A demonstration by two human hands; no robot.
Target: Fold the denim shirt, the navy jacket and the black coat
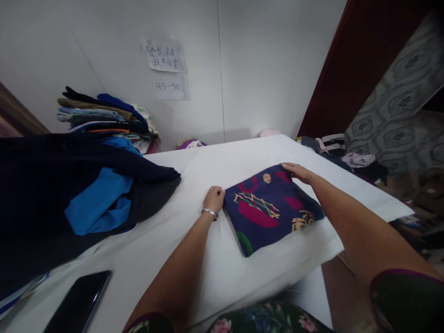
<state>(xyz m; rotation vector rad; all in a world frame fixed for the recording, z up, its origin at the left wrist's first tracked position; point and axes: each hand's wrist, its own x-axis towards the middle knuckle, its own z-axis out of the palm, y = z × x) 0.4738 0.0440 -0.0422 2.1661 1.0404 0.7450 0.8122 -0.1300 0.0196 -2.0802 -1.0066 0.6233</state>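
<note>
A folded navy garment [260,217] with a red, green and tan print lies on the white-covered table [222,263]. My left hand [214,198], with a silver bracelet at the wrist, is closed on the garment's far left corner, fingers bent together. At its far right corner, my right hand [295,171] grips the edge, the fingers along the top and the thumb nearer to me. Between the two hands the upper edge runs fairly straight. The garment's right side is partly hidden by my right forearm.
Dark clothes and a bright blue cloth [100,203] are heaped on the left. Behind them rises a stack of folded clothes [107,118] against the wall. A black phone [78,303] lies at the near left. More clothes [340,150] sit beyond the table's right edge.
</note>
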